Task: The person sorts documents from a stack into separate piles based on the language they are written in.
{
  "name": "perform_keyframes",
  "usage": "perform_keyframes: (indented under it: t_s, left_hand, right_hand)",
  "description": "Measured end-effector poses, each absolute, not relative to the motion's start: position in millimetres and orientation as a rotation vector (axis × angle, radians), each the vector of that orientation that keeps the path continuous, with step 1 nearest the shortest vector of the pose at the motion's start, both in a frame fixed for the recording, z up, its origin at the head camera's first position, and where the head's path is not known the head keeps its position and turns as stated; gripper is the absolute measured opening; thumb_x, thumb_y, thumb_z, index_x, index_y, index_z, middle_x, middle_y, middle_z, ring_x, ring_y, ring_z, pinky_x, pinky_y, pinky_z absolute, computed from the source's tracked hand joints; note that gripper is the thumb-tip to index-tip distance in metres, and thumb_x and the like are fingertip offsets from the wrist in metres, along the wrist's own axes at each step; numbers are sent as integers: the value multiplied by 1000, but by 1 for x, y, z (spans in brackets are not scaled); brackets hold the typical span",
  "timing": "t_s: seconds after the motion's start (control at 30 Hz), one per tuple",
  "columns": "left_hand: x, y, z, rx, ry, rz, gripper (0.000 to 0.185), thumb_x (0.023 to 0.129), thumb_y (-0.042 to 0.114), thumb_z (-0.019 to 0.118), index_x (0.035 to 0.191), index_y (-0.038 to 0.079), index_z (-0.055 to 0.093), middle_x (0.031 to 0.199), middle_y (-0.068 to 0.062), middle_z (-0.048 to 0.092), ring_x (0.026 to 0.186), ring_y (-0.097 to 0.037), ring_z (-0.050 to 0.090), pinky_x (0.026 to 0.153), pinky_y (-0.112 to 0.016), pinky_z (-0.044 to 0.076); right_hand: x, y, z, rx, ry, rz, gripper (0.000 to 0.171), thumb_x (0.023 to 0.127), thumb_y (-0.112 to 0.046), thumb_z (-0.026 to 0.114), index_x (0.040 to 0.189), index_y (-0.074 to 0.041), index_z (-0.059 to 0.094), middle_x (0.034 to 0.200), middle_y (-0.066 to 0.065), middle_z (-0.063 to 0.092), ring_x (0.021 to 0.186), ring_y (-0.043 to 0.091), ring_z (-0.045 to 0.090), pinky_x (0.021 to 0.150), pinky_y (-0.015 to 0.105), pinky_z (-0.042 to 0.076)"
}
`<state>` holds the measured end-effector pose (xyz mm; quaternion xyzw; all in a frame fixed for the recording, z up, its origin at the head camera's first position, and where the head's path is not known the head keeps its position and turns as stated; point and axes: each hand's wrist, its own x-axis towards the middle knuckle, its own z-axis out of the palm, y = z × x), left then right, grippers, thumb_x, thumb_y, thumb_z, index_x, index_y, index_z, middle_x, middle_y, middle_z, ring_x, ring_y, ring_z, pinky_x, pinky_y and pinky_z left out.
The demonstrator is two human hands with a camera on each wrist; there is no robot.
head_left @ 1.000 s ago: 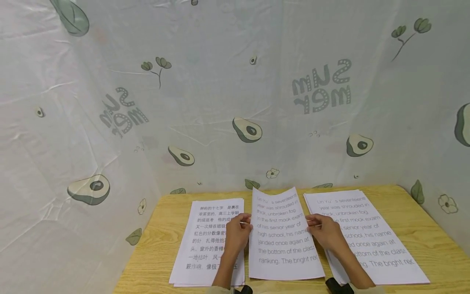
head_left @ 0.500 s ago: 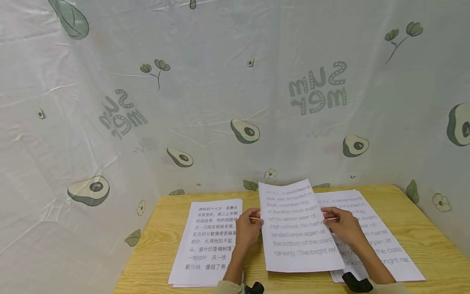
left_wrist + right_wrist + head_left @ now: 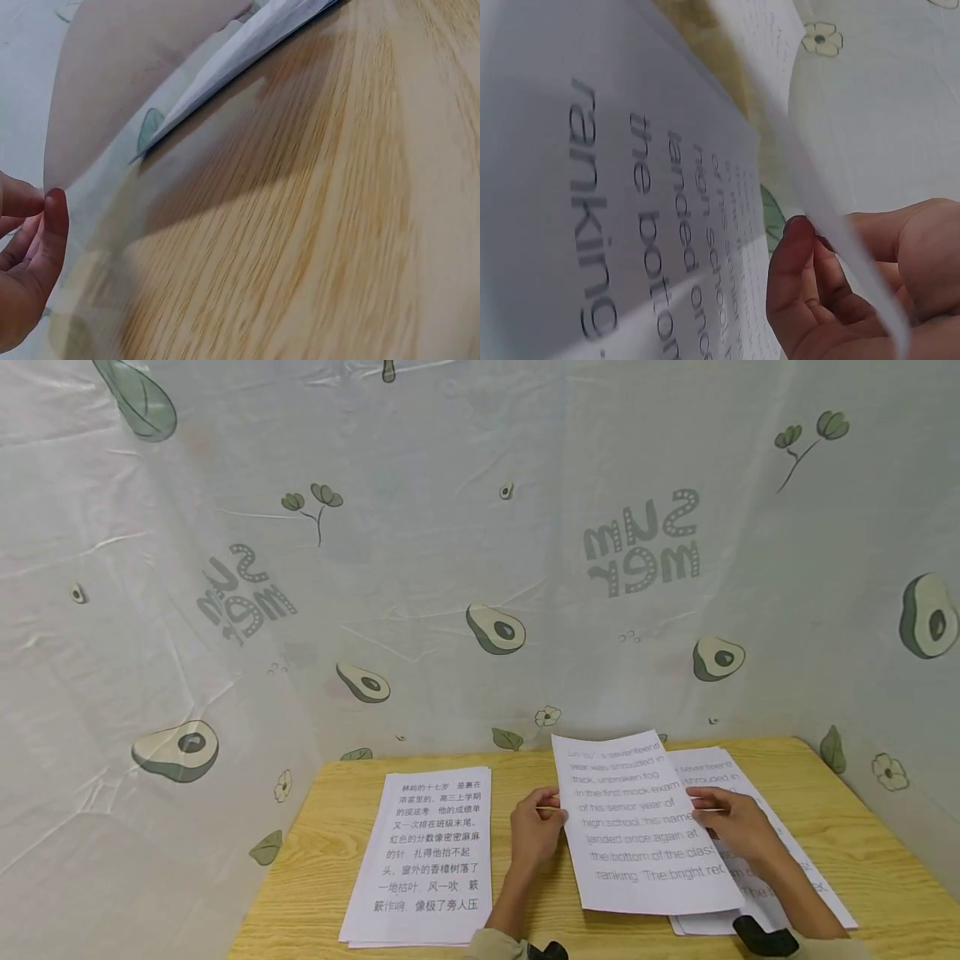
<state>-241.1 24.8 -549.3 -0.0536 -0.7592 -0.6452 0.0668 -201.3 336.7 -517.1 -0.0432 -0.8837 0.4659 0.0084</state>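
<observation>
A sheet of paper [image 3: 637, 835] printed with English text is held up off the table, slightly curved and tilted. My left hand [image 3: 537, 828] pinches its left edge between thumb and fingers; my right hand [image 3: 738, 828] pinches the right edge. In the left wrist view, the left hand [image 3: 30, 262] grips the sheet [image 3: 127, 82], seen from behind. From the right wrist, the sheet [image 3: 802, 172] appears nearly edge-on in the right hand [image 3: 862, 277]. Below it lies a stack of English-text paper [image 3: 615, 225], partly covered by the sheet and right hand in the head view.
A stack of paper with Chinese text [image 3: 420, 860] lies on the left of the wooden table [image 3: 525, 935]. Bare wood shows between the two stacks. A curtain with avocado prints [image 3: 450, 527] hangs behind and beside the table.
Both hands have carried the sheet rightward, from between the stacks to partly over the right stack. The sheet has turned a little, and the left stack is now fully uncovered.
</observation>
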Motion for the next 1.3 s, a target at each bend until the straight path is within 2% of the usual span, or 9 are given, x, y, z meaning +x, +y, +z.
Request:
perform_keyframes:
  t_s: [0.2, 0.6, 0.83, 1.03, 1.23, 1.3]
  left_hand:
    - [-240, 43, -551, -153, -2246, -1993, 34, 87, -8, 76, 120, -1, 77, 100, -11, 75, 81, -9, 73, 69, -19, 60]
    - [-235, 85, -555, -105, -2175, -2089, 33, 86, -12, 75, 116, 0, 78, 96, -5, 73, 80, -7, 72, 66, -18, 58]
    - [-232, 104, -559, -97, -2144, -2092, 33, 83, -15, 73, 112, 0, 79, 92, -7, 73, 79, -19, 75, 65, -17, 56]
    - [-230, 119, -561, -86, -2077, -2178, 35, 82, -19, 71, 112, -2, 78, 91, -2, 70, 76, -18, 74, 59, -16, 56]
    - [-229, 129, -563, -93, -2047, -2205, 35, 82, -20, 70, 112, -3, 77, 91, -7, 70, 73, -15, 72, 56, -17, 56]
    - [-229, 132, -563, -89, -2036, -2210, 35, 82, -20, 70, 112, -3, 77, 91, -8, 70, 73, -14, 71, 56, -18, 56]
  right_hand:
    - [-201, 359, -520, -119, -2788, 1462, 52, 107, -11, 61, 151, 13, 49, 135, 34, 61, 93, 1, 63, 76, 20, 59]
    - [-200, 397, -521, -163, -2853, 1427, 56, 107, -12, 61, 152, 16, 45, 135, 37, 59, 89, -1, 62, 74, 20, 57]
    - [-200, 414, -523, -165, -2846, 1396, 54, 106, -11, 62, 149, 18, 46, 127, 27, 68, 84, -1, 60, 72, 22, 56]
    - [-201, 427, -525, -187, -2841, 1403, 54, 108, -13, 61, 150, 17, 46, 126, 24, 72, 84, 2, 61, 71, 24, 55]
    - [-201, 437, -526, -186, -2849, 1414, 55, 108, -12, 59, 150, 18, 44, 127, 25, 72, 83, 5, 63, 70, 27, 57]
    - [-201, 440, -525, -183, -2857, 1422, 55, 108, -14, 60, 151, 18, 44, 125, 21, 74, 83, 4, 63, 71, 27, 57]
